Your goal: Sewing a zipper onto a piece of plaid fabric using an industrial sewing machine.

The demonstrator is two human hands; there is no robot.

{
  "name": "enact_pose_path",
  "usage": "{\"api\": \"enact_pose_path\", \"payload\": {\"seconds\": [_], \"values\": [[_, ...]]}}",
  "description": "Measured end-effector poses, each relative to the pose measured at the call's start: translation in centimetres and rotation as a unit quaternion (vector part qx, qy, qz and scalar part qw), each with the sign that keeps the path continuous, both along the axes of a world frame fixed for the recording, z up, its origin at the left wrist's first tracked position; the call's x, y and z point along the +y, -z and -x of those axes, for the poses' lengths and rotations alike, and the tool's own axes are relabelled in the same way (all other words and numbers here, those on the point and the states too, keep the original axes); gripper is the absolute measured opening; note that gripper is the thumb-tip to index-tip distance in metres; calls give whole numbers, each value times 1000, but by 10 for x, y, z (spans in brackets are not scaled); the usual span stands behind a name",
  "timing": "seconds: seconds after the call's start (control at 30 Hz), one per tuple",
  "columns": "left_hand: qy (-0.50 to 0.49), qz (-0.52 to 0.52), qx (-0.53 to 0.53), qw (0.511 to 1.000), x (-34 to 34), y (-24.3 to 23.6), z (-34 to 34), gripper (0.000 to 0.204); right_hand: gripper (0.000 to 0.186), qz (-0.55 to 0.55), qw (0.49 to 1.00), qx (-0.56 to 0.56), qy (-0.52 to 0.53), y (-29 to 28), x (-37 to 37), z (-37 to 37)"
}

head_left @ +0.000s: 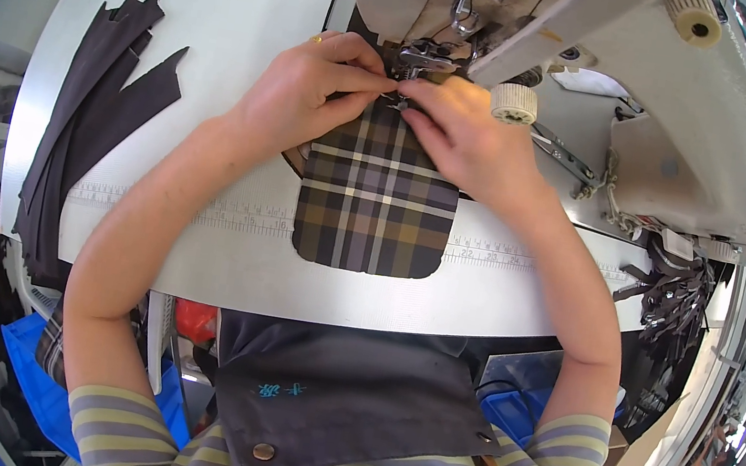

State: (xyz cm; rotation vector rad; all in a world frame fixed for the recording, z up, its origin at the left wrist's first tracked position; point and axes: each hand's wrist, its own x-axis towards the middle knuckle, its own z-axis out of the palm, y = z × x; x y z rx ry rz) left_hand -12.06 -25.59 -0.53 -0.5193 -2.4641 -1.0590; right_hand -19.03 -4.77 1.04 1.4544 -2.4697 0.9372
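Observation:
A plaid fabric piece (375, 204) with rounded lower corners lies on the white sewing table, its upper end running under the presser foot (414, 70) of a sewing machine (605, 36). Just in front of the needle area my left hand (323, 81) pinches with thumb and forefinger at the fabric's upper end. My right hand (465, 131) meets it there, its thumb and finger pressed together at the same spot. Fingertips of both hands almost touch. Whatever small thing lies between them is too small to make out.
Dark fabric strips (98, 105) lie on the table's left side. A bunch of dark zippers or strips (677, 298) hangs at the right edge. A printed ruler (241, 215) crosses the table front. Below stand blue bins (36, 356), and a dark apron (357, 404) covers my lap.

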Motion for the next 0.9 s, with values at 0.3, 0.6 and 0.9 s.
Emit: {"api": "enact_pose_path", "payload": {"seconds": [0.3,0.6,0.9], "values": [[-5,26,15,1000,0,-2,-1,17,15,71,973,211,-54,29,-15,12],[-67,-121,-124,983,9,-12,4,12,33,-14,991,73,-110,-20,17,-36],[43,-158,-182,970,-12,-14,18,10,23,43,983,147,-103,3,-16,-63]]}}
